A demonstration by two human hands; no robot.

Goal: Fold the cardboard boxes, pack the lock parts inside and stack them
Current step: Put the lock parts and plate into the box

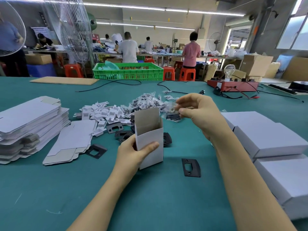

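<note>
Both hands up, both gripping.
Left hand [133, 152] thumb-forward, fingers wrapped in a side grip; right hand [198, 112] raised higher, fingertips pinching, forearm angled inward.

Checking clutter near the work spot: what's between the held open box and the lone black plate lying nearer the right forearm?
Head view: bare green table lies between the open box, held by the left hand, and the black plate.

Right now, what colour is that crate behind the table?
Bright green, a slatted plastic crate, seen best in the head view.
</note>
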